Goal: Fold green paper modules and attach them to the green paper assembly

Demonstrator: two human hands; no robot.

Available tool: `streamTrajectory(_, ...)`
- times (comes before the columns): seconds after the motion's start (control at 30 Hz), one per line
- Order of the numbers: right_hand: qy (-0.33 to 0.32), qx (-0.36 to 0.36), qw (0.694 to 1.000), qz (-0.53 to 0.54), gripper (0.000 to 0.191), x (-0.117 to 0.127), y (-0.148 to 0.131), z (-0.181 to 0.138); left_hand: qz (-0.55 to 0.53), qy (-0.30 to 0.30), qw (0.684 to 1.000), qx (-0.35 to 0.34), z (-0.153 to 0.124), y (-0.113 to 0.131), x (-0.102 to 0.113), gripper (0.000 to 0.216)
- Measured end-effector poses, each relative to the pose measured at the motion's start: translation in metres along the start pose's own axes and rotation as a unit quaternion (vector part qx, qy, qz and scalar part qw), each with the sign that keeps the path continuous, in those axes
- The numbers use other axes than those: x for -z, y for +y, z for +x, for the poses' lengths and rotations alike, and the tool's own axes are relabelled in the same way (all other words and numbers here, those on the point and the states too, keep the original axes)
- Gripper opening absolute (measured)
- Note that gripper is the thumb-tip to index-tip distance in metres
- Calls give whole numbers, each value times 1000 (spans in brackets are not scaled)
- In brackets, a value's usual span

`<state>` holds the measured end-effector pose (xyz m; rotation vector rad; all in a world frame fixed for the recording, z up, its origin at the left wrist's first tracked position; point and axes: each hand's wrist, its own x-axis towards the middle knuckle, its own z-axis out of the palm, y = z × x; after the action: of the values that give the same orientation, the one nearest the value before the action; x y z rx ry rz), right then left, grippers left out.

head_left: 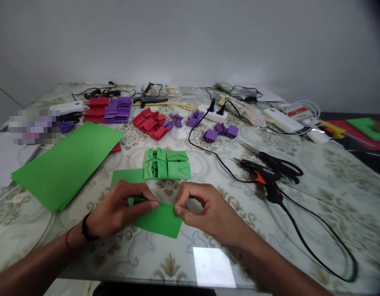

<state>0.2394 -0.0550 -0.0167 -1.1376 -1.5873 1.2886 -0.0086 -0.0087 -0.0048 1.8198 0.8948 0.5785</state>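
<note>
A strip of green paper (161, 224) is held up between my hands, folded along its top edge. My left hand (123, 205) pinches it from the left, thumb in front and fingers behind. At the upper right corner my right hand (205, 209) grips the same paper between thumb and fingertips. Just beyond lies a group of folded green paper pieces (178, 169), side by side. Another flat green paper (125, 176) is partly covered by my left hand. A stack of large green sheets (69, 164) rests farther left.
On the right lie a black glue gun (264, 176) with a looping cord and black-handled scissors (281, 164). Red folded pieces (153, 123), purple folded pieces (210, 135) and a white power strip (213, 113) are farther back. A cord crosses the table's middle.
</note>
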Motion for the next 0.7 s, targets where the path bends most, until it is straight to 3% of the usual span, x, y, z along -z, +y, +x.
streamTrajectory(0.17, 33, 3, 999, 13, 17, 13, 1, 0, -56, 58, 996, 48, 5, -6, 10, 24)
streamTrajectory(0.3, 98, 84, 990, -54, 4, 16, 2, 1, -58, 136, 987, 59, 10, -13, 10, 24)
streamTrajectory(0.33, 99, 110, 985, -86, 11, 15, 2, 1, -58, 140, 986, 64, 11, -14, 10, 25)
streamTrajectory(0.47, 39, 167, 965, -197, 41, 9, 7, -1, -46, 124, 988, 79, 13, -15, 7, 30)
streamTrajectory(0.7, -18, 182, 950, -255, 50, 1, 15, 1, -24, 90, 993, 72, 13, -15, 4, 32)
